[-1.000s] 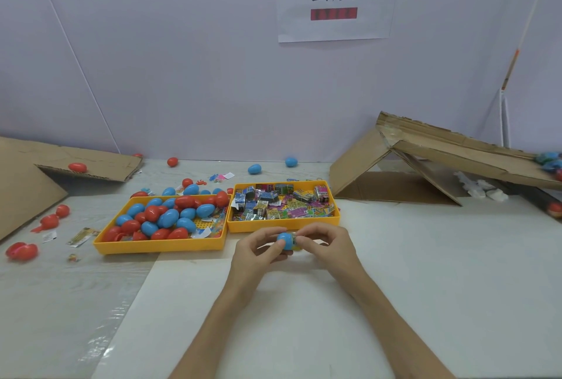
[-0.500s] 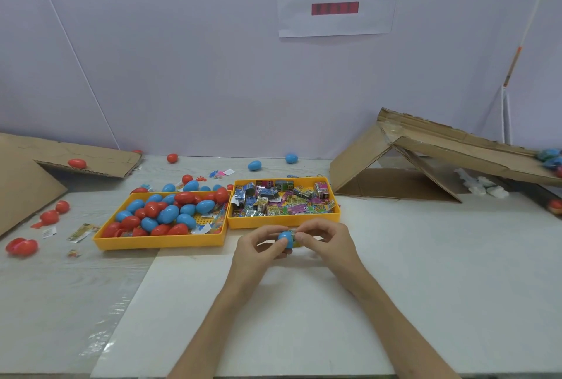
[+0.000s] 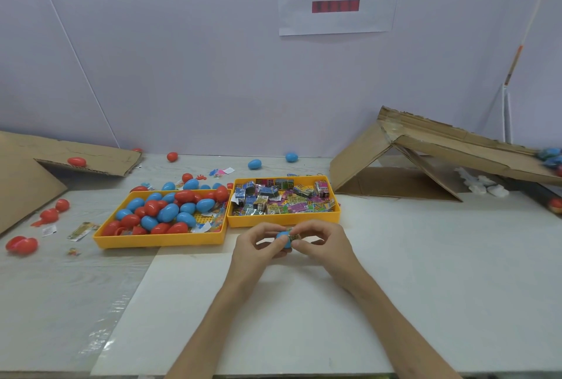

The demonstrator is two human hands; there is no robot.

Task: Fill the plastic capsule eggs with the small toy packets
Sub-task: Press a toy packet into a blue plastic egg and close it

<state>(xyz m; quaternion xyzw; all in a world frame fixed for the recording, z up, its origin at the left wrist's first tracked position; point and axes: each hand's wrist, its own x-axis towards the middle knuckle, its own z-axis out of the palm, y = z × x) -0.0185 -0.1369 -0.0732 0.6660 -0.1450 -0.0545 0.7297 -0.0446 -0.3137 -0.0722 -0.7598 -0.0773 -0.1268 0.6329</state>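
My left hand (image 3: 258, 249) grips a blue capsule egg (image 3: 283, 239) just in front of the trays. My right hand (image 3: 322, 241) pinches a small toy packet (image 3: 294, 235) at the egg's open side, partly pushed in. Behind my hands a yellow tray (image 3: 161, 240) holds several blue and red eggs. Beside it on the right, a second yellow tray (image 3: 284, 220) holds several colourful toy packets.
Loose red eggs (image 3: 22, 245) and wrappers lie at the left. Blue eggs (image 3: 254, 163) sit near the back wall. A flattened cardboard piece (image 3: 60, 156) lies at the left, and a cardboard ramp (image 3: 441, 147) slopes at the right.
Both hands have stayed together on the blue egg. The packet now shows more between my right fingers at the egg's side. The view shifted slightly.
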